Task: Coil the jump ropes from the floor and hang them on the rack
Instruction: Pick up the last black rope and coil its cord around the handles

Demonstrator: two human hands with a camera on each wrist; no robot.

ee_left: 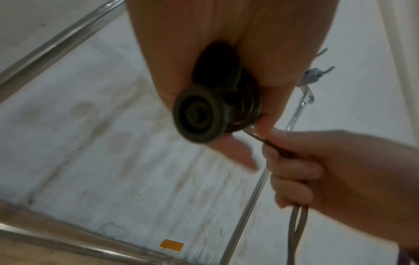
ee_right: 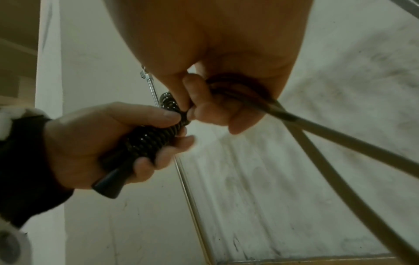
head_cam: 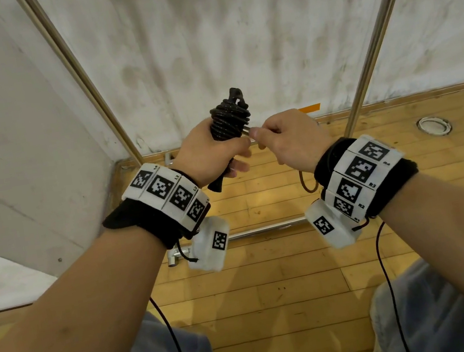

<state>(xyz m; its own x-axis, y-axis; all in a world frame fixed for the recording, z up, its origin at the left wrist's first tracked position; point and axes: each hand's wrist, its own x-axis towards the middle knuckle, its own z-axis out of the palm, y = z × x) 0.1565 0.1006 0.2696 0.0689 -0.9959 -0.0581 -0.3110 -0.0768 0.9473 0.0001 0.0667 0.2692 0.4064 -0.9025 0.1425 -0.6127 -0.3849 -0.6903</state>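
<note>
Left hand [head_cam: 208, 152] clenches the upright coiled jump rope [head_cam: 230, 117]; right hand [head_cam: 289, 138], touching beside it, pinches the free cord end [ee_right: 294, 118], nearer for tucking.

Head view looks down from above; wrist views look up, close; all share jump rope [head_cam: 230, 120].

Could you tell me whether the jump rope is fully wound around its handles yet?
Not fully. Most of the rope is coiled in the left hand, but the right hand holds a loose loop.

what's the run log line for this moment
left hand: grips coiled jump rope | right hand: pinches loose strand | rack: not hung yet
</note>
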